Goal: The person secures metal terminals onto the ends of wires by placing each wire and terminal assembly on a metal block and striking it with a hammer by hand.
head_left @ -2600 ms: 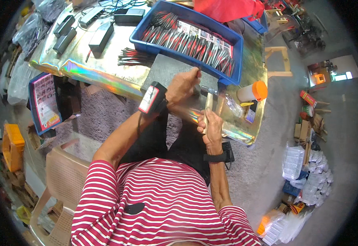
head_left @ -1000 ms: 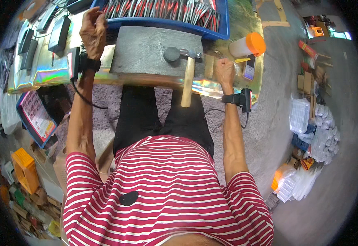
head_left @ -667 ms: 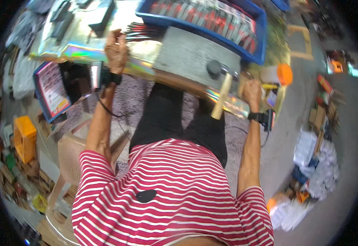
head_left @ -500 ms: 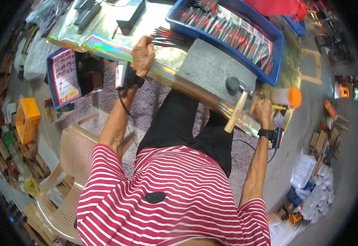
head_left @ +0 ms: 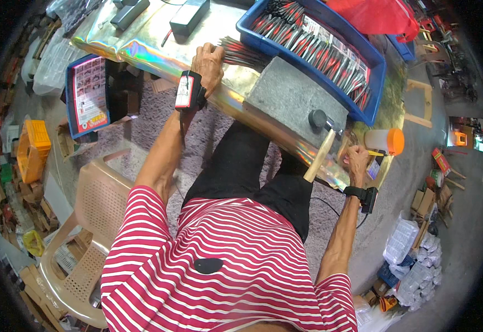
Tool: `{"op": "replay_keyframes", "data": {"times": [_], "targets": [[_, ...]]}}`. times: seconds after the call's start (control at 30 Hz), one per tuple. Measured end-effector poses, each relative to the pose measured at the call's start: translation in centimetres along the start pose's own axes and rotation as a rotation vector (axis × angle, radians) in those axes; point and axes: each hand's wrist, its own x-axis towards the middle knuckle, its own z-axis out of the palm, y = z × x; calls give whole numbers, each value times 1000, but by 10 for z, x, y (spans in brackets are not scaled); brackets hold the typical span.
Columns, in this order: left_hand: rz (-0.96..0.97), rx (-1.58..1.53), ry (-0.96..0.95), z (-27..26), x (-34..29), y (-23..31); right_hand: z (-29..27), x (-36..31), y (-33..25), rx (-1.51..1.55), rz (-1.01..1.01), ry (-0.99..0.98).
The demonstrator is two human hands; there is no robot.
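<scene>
My left hand point(head_left: 208, 67) is palm down over the table's near edge, fingers bent and slightly apart, fingertips hidden. Right beside its fingers lies a bundle of thin dark rods point(head_left: 242, 54). At the table's right corner my right hand point(head_left: 356, 161) is closed, its fingers curled in; what they hold, if anything, is hidden. A hammer point(head_left: 320, 156) with a pale wooden handle and black head rests on a grey slab point(head_left: 291, 88), handle sticking out past the near edge. Close to my right hand is a clear jar point(head_left: 383, 141) with an orange lid.
A blue tray point(head_left: 302, 65) full of slim black, red and silver pieces sits behind the slab. Black boxes point(head_left: 189, 17) stand on the far left of the table. Below it are a blue-framed printed sheet point(head_left: 88, 97) and a beige plastic chair point(head_left: 103, 193).
My left hand has shifted slightly right, and its wrist has turned so the back faces up more. My right hand has moved slightly down, still curled. The view has shifted a little.
</scene>
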Motion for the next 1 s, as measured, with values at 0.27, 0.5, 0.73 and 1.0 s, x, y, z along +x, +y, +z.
{"op": "replay_keyframes", "data": {"times": [0.27,0.5,0.73,1.0], "targets": [[29,-13,-96,-6,-3,-1,2,-5,11,143,-75,112],[-7,-103,-100,-10,-10,3,7,-22,-9,197,-54,151],[13,-128,-177,-12,-8,-1,9,-35,-14,334,-111,172],[21,-96,-207,-12,-11,4,13,-52,-21,431,-99,147]]}}
